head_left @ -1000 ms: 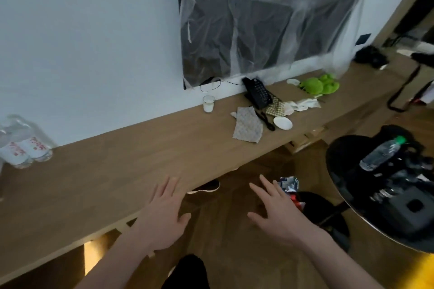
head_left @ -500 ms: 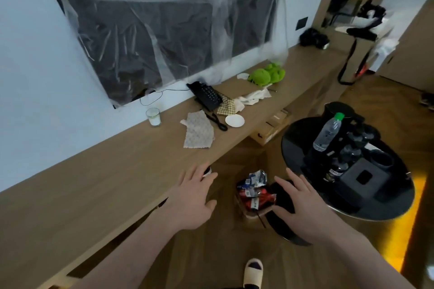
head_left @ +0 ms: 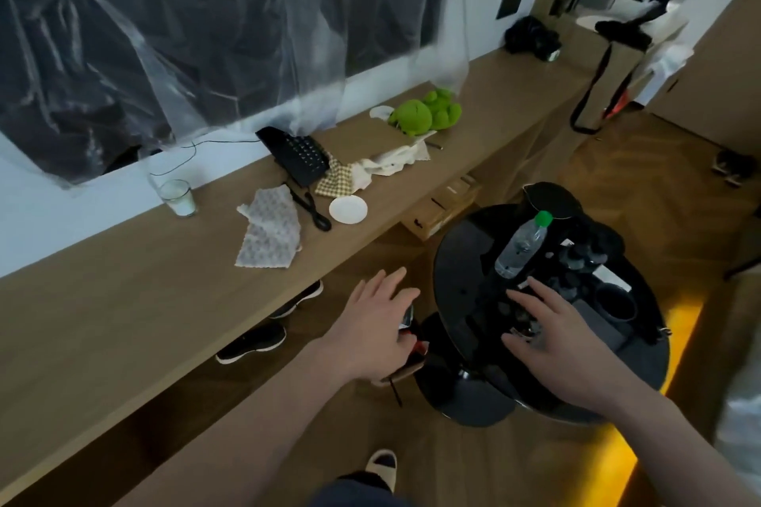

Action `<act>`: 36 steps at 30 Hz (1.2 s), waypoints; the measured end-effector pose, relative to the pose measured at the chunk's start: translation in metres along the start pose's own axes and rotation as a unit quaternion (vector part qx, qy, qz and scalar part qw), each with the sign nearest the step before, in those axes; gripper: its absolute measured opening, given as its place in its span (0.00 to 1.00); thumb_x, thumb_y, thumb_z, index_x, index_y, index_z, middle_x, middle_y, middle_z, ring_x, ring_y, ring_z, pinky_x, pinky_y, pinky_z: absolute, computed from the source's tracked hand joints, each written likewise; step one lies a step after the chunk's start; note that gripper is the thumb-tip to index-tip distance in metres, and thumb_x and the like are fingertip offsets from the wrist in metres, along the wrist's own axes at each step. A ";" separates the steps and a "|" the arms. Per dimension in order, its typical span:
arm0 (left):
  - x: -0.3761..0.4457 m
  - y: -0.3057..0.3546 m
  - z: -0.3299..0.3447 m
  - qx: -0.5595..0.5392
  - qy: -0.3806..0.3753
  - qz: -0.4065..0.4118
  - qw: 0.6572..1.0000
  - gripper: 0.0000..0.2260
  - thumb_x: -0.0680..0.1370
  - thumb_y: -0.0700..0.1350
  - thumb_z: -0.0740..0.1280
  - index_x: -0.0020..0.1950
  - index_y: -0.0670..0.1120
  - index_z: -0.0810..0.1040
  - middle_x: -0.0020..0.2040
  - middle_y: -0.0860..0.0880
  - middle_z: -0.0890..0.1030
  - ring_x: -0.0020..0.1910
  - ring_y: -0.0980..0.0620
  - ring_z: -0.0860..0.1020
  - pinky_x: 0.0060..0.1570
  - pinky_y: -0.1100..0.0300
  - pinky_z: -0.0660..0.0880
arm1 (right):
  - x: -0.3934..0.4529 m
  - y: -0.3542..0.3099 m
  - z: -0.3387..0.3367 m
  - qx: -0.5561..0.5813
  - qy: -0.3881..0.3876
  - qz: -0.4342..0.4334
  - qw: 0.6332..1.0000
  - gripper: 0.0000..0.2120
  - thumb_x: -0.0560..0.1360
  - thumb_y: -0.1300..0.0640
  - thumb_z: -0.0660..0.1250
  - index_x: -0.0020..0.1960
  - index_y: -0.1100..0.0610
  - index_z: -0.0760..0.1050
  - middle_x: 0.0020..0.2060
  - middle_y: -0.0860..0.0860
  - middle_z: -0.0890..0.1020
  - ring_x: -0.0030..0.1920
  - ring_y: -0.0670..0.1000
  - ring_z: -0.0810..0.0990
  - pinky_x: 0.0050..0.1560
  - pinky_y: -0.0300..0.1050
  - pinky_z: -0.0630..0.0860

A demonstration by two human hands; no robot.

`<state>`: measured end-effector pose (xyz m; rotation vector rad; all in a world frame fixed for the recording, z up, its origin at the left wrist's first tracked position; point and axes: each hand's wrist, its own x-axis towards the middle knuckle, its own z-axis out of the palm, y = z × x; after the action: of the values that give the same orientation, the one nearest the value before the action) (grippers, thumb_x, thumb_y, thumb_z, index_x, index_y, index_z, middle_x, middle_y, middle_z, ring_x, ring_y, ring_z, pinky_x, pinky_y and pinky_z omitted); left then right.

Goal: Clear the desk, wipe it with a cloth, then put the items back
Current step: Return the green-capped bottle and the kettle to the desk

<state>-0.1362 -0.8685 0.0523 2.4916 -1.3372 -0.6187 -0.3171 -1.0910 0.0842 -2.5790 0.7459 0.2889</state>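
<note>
Both hands are hovering spread and holding nothing, the left hand (head_left: 376, 325) over the floor beside the worktop (head_left: 123, 321), the right hand (head_left: 564, 346) above the round black table (head_left: 465, 259). The cloth (head_left: 269, 235) is lying crumpled on the worktop beside the phone (head_left: 298, 154), near a glass (head_left: 179, 198) and saucer (head_left: 348, 209). The cloth is looking light and limp, so pinching an edge should do; the glass is looking breakable and best gripped round its wall.

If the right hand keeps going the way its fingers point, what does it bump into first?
Probably the clear plastic water bottle with the green cap on the round black table. The open right hand points up-left at it, though its height above the table is unclear.
</note>
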 end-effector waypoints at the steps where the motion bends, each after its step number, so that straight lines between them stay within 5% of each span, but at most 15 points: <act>1: 0.009 0.006 0.000 -0.006 0.000 0.001 1.000 0.30 0.83 0.55 0.62 0.83 0.56 0.53 0.84 0.55 0.44 0.83 0.48 0.42 0.77 0.50 0.40 | 0.006 0.011 -0.005 0.006 0.000 0.002 1.000 0.33 0.80 0.37 0.64 0.81 0.40 0.57 0.82 0.40 0.48 0.82 0.53 0.54 0.78 0.54 0.64; 9: 0.065 0.048 0.019 -0.048 0.006 -0.036 0.998 0.30 0.82 0.55 0.64 0.82 0.55 0.57 0.84 0.54 0.49 0.83 0.49 0.50 0.81 0.48 0.55 | 0.092 0.096 -0.050 0.013 -0.003 -0.005 1.000 0.33 0.79 0.40 0.68 0.80 0.43 0.61 0.82 0.43 0.54 0.78 0.60 0.64 0.72 0.62 0.70; 22: 0.139 0.150 0.096 -0.150 0.010 -0.182 0.972 0.28 0.81 0.53 0.65 0.81 0.53 0.61 0.83 0.53 0.54 0.73 0.46 0.71 0.70 0.50 0.72 | 0.245 0.174 -0.078 -0.054 -0.100 -0.082 0.990 0.39 0.79 0.43 0.68 0.83 0.48 0.54 0.83 0.50 0.50 0.79 0.60 0.62 0.73 0.57 0.69; 26: 0.160 0.181 0.116 -0.168 -0.003 -0.203 0.965 0.29 0.81 0.51 0.65 0.80 0.51 0.61 0.82 0.52 0.55 0.73 0.45 0.70 0.69 0.47 0.73 | 0.273 0.181 -0.068 -0.043 -0.136 -0.094 0.985 0.39 0.80 0.47 0.69 0.83 0.47 0.52 0.82 0.50 0.52 0.78 0.59 0.64 0.71 0.56 0.71; 30: 0.177 0.199 0.133 -0.177 -0.012 -0.225 0.958 0.28 0.81 0.50 0.64 0.80 0.50 0.61 0.81 0.51 0.57 0.71 0.45 0.72 0.66 0.48 0.74 | 0.282 0.183 -0.060 -0.014 -0.093 -0.123 0.988 0.25 0.80 0.58 0.65 0.75 0.49 0.66 0.71 0.55 0.69 0.60 0.58 0.76 0.51 0.51 0.75; 36: 0.189 0.213 0.149 -0.173 0.011 -0.268 0.948 0.28 0.82 0.52 0.63 0.81 0.51 0.59 0.79 0.52 0.62 0.69 0.46 0.74 0.64 0.47 0.75 | 0.289 0.198 -0.060 0.024 -0.078 -0.151 0.985 0.13 0.80 0.59 0.67 0.63 0.49 0.75 0.54 0.53 0.79 0.45 0.55 0.80 0.42 0.50 0.78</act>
<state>-0.2702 -1.1452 -0.0397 2.5361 -0.4652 -0.8441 -0.1805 -1.4013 -0.0229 -2.5409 0.2968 0.3659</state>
